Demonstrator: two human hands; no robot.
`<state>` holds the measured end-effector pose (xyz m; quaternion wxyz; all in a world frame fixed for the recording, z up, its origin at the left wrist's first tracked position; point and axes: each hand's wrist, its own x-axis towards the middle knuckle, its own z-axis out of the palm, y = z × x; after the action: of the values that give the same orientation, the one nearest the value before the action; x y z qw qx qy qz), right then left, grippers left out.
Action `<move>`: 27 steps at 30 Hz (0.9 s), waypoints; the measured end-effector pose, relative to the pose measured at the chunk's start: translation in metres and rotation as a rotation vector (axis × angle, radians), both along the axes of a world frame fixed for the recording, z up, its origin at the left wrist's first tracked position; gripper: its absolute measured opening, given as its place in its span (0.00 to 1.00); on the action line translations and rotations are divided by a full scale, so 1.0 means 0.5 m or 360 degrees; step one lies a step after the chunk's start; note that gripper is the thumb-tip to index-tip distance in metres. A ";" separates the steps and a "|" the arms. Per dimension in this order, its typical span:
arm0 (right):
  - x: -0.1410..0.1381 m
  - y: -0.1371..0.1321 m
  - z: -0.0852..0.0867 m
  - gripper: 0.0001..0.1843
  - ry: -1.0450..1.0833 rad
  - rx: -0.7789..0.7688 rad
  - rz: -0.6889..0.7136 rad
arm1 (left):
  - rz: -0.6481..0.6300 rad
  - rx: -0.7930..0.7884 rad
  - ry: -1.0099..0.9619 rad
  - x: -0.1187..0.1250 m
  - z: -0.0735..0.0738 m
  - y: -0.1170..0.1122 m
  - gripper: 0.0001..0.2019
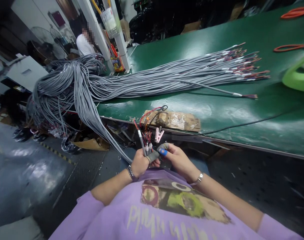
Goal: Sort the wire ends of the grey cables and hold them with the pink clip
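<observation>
Green matting covers the workbench (pixel 242 126) that fills the centre and right of the frame. A thick bundle of grey cables (pixel 167 75) lies across it and spills over its left edge toward the floor. One single cable (pixel 212 88) lies apart, just below the bundle.

At the lower centre, your left hand (pixel 139 163) is closed in a fist around a cable end (pixel 141 138). The end stands up out of the fist, with its thin red wires (pixel 148 136) fanned at the top. Your right hand (pixel 179 160) meets it from the right, its capped fingertips (pixel 162 152) drawn together against your left thumb. Whether they actually pinch a wire is too small to tell.

A pink clip (pixel 159 135) sits just above your hands, by the cardboard pad (pixel 177 120) at the bench edge.

To my eye, good work here calls for a firm left grip low on the jacket, so the wires fan clear. Take one wire at a time with the capped tips, not a cluster.

A person in white (pixel 84 45) sits at the upper left, well apart.
</observation>
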<state>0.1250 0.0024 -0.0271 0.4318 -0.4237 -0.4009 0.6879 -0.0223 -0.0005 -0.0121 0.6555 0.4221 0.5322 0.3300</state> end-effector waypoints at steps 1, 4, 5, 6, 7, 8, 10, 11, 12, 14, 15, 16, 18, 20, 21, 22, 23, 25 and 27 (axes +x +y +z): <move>-0.001 0.002 0.003 0.24 -0.0001 -0.0008 0.0056 | -0.0071 -0.0006 -0.0001 -0.002 0.001 -0.001 0.26; -0.004 0.010 0.014 0.22 -0.0022 -0.0008 0.0242 | -0.0166 -0.0041 0.0007 -0.006 0.002 -0.005 0.27; -0.006 0.012 0.017 0.22 -0.0027 0.0003 0.0281 | -0.0152 -0.0049 0.0007 -0.007 0.002 -0.006 0.27; -0.008 0.014 0.017 0.21 -0.0021 0.0013 0.0304 | -0.0117 -0.0050 -0.0002 -0.007 0.000 -0.007 0.27; -0.010 0.015 0.015 0.21 -0.0003 0.0013 0.0303 | -0.0072 -0.0046 -0.0017 -0.007 -0.002 -0.008 0.28; -0.013 0.016 0.010 0.21 0.0020 0.0004 0.0277 | -0.0016 -0.0042 -0.0038 -0.006 -0.004 -0.009 0.28; -0.016 0.018 -0.006 0.21 0.0040 -0.0046 0.0127 | 0.0116 -0.0038 -0.0087 -0.006 -0.009 -0.009 0.29; -0.016 0.019 -0.016 0.21 0.0039 -0.0085 0.0010 | 0.0172 -0.0041 -0.0104 -0.006 -0.011 -0.010 0.29; -0.015 0.019 -0.025 0.21 0.0044 -0.0135 -0.0112 | 0.0214 -0.0047 -0.0114 -0.006 -0.012 -0.010 0.29; -0.009 0.020 -0.036 0.22 0.0109 -0.0249 -0.0283 | 0.0269 -0.0056 -0.0124 -0.007 -0.013 -0.010 0.29; -0.005 0.020 -0.037 0.23 0.0162 -0.0303 -0.0310 | 0.0291 -0.0059 -0.0127 -0.007 -0.013 -0.010 0.28; -0.002 0.019 -0.034 0.24 0.0216 -0.0350 -0.0293 | 0.0312 -0.0061 -0.0131 -0.007 -0.013 -0.011 0.28; 0.003 0.016 -0.019 0.26 0.0276 -0.0407 -0.0177 | 0.0347 -0.0056 -0.0140 -0.006 -0.012 -0.011 0.28; 0.002 0.013 0.002 0.27 0.0246 -0.0385 -0.0049 | 0.0344 -0.0051 -0.0137 -0.004 -0.013 -0.011 0.28; -0.001 0.012 0.013 0.27 0.0218 -0.0345 0.0017 | 0.0334 -0.0048 -0.0133 -0.004 -0.015 -0.011 0.28; -0.004 0.011 0.023 0.27 0.0197 -0.0293 0.0080 | 0.0322 -0.0045 -0.0129 -0.003 -0.016 -0.011 0.28; -0.008 0.011 0.031 0.26 0.0192 -0.0240 0.0143 | 0.0312 -0.0041 -0.0121 -0.003 -0.019 -0.011 0.28; -0.017 0.014 0.040 0.25 0.0201 -0.0163 0.0263 | 0.0296 -0.0033 -0.0106 -0.004 -0.025 -0.013 0.28; -0.022 0.018 0.040 0.25 0.0188 -0.0124 0.0331 | 0.0276 -0.0023 -0.0083 -0.006 -0.031 -0.015 0.28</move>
<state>0.1138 0.0113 -0.0071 0.3642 -0.3551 -0.3896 0.7678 -0.0251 -0.0078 -0.0275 0.6412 0.3609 0.5518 0.3925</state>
